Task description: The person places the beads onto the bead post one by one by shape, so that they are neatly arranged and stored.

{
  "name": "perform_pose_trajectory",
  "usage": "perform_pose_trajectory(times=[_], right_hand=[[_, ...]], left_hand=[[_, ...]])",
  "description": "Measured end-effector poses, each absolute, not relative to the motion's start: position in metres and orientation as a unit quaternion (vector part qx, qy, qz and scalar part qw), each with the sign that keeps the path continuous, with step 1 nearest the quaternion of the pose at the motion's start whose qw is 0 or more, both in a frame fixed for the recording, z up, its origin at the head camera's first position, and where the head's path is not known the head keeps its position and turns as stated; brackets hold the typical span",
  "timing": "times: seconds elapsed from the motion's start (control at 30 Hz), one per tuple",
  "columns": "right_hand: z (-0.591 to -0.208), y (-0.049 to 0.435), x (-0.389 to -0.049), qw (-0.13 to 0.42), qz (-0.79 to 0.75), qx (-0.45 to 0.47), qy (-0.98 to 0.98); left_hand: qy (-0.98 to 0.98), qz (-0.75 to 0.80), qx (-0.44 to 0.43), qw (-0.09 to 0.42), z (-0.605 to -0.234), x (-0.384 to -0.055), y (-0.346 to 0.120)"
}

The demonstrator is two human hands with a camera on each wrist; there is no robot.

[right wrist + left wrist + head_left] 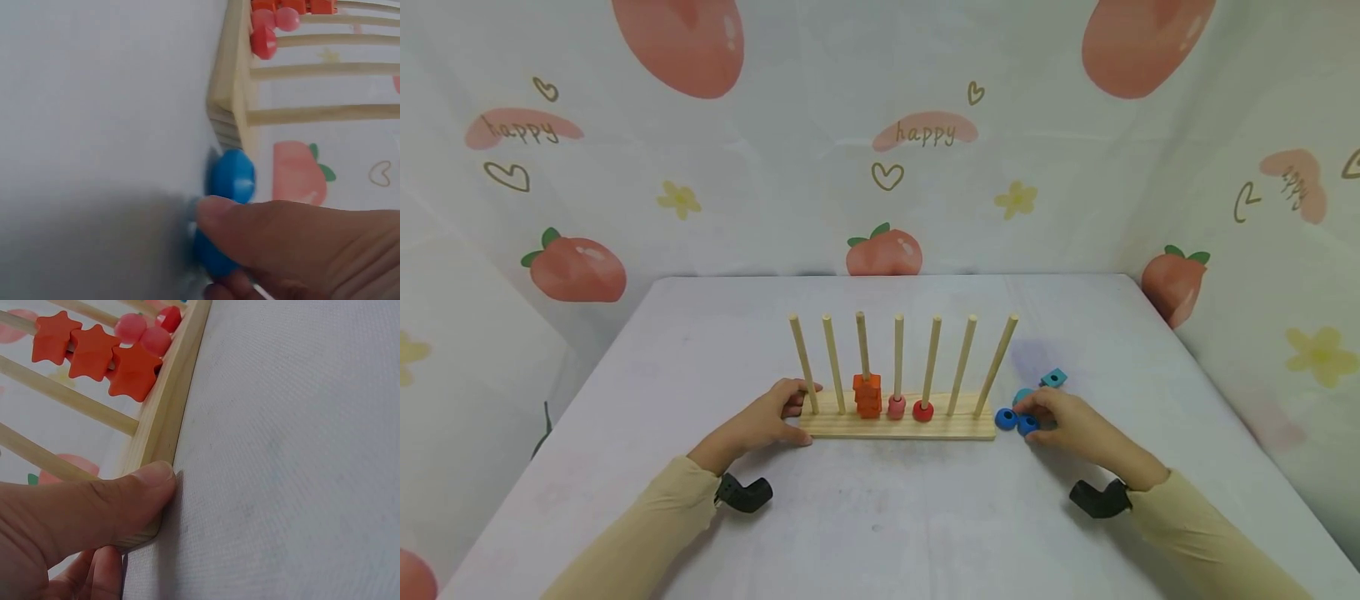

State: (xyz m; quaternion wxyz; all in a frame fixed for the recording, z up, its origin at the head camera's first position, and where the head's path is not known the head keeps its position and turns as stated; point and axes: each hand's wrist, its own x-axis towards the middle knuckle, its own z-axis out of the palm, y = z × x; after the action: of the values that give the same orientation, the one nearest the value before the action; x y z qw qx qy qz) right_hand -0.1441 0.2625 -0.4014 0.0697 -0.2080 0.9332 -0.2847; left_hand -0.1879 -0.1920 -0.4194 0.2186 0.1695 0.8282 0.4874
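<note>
At the left end of the wooden peg board [887, 431], I am watching the left hand [756, 423] gripping the base, its thumb pressing the near side while its other fingers are wrapping round behind. Just beyond the board's right end, the right hand [1075, 423] is pinching a blue bead [214, 255] between thumb and fingers. A second blue bead [1002, 423] is sitting between that one and the board's right end, while a turquoise bead [1021, 395] and a square turquoise bead [1050, 383] are lying behind, the square one farther from the board. On the board, counting pegs from its left end, I am seeing orange stars [868, 396] stacking on the third, pink beads [897, 407] sitting on the fourth and a red bead [923, 411] resting on the fifth.
</note>
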Motion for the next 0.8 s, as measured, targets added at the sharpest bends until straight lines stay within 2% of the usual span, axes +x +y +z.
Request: perform_pose_trajectory(times=[0.17,0.47,0.6,0.8], right_hand=[[-0.385,0.266,-0.146,0.077,-0.258,-0.199,0.942],[-0.335,0.259,-0.152,0.018,-0.336,-0.134,0.932],[-0.312,0.249,-0.151,-0.034,-0.363,-0.118,0.924],[-0.287,0.232,-0.146,-0.152,-0.424,-0.147,0.881]], left_hand=[[0.829,0.487,0.169,0.218,-0.42,-0.188,-0.192],[0.828,0.488,0.163,0.221,-0.419,-0.188,-0.192],[0.827,0.489,0.161,0.225,-0.419,-0.189,-0.192],[0.828,0.489,0.159,0.226,-0.419,-0.189,-0.193]])
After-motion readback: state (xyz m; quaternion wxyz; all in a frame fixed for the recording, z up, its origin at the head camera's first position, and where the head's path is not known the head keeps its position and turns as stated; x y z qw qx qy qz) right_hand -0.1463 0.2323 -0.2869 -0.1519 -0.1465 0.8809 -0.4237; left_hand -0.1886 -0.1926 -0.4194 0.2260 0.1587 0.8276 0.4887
